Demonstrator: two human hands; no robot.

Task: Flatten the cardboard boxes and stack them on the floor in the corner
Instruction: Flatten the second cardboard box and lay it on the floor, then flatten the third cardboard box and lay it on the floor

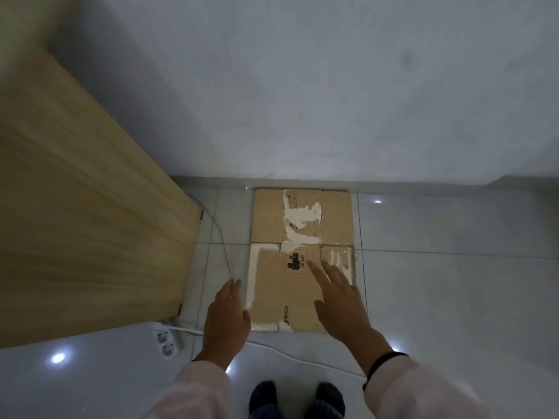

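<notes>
Head view: both the left hand (225, 320) and right hand (340, 300) were held open, empty, over the flattened cardboard box (302, 261) against the wall (302, 101).

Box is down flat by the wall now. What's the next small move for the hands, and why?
Probably lift both hands away and go for the next box. The flattened cardboard box already lies flat on the tiled floor, far edge at the wall. The left hand and right hand are open, gripping nothing.
</notes>
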